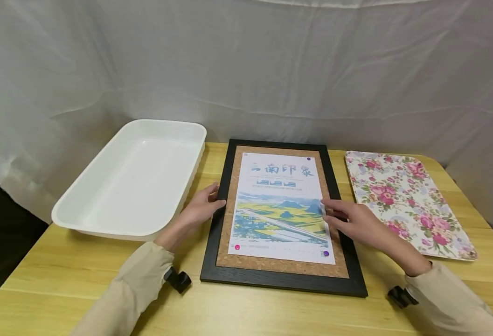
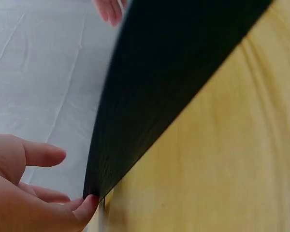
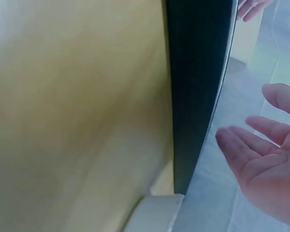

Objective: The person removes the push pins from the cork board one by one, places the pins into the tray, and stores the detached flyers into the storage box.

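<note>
A black-framed cork board (image 1: 284, 274) lies flat on the table. On its cork is a white poster (image 1: 275, 163) with a printed landscape and blue lettering. Coloured dots like pin heads show at its corners, pink (image 1: 237, 247) at lower left, purple (image 1: 326, 254) at lower right and dark blue (image 1: 308, 158) at upper right. My left hand (image 1: 197, 207) is at the frame's left side, a fingertip right at the edge in the left wrist view. Over the poster's right edge reaches my right hand (image 1: 353, 221), fingers relaxed and extended; the right wrist view shows nothing in it.
To the left stands a white plastic tray (image 1: 128, 172), close to my left forearm. A floral-patterned tray (image 1: 401, 205) lies to the right, beyond my right hand. Behind the wooden table (image 1: 280, 312) hangs a pale grey cloth (image 1: 246, 70).
</note>
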Motion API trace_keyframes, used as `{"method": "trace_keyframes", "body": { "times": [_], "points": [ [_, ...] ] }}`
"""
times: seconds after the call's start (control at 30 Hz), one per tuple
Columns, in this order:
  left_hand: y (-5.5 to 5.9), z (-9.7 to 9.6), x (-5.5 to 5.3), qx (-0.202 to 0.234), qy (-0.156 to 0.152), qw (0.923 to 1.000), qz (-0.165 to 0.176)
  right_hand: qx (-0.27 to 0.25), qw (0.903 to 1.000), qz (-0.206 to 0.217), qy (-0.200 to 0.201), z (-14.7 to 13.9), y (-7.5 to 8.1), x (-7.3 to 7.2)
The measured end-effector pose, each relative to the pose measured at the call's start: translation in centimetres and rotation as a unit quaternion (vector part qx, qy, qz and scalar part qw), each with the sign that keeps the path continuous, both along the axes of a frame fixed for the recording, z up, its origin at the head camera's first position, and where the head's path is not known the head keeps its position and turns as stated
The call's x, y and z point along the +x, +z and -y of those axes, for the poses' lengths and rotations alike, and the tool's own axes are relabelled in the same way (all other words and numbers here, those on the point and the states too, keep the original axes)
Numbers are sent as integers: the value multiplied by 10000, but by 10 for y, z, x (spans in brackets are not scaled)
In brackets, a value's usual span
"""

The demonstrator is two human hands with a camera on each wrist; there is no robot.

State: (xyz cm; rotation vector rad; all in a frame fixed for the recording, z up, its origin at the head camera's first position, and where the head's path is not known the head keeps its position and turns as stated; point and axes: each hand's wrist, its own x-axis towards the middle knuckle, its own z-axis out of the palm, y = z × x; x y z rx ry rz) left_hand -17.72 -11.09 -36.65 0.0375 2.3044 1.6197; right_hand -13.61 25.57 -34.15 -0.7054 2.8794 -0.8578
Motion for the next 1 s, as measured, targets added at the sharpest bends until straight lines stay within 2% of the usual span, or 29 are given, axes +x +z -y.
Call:
{"method": "trace_keyframes", "body": {
  "times": [0.17,0.27,0.47,0.6,0.8,1.0],
  "points": [
    [-5,1,-2,213,-188,9996,-78,-522,9979,391,-19,-4,-7,6],
    [-7,2,-2,252,-241,9994,-40,-789,9938,783,-16,-5,-9,9],
    [-10,6,-3,192,-220,9995,70,-921,9862,1373,62,-11,-9,18],
    [-10,9,-2,244,-234,9994,105,-947,9844,1471,201,-12,-8,23],
    [-9,10,-2,345,-360,9987,92,-841,9842,1550,163,-13,-8,30],
    [-9,11,-2,393,-440,9982,91,-1007,9826,1532,284,-13,-13,34]
  ]
}}
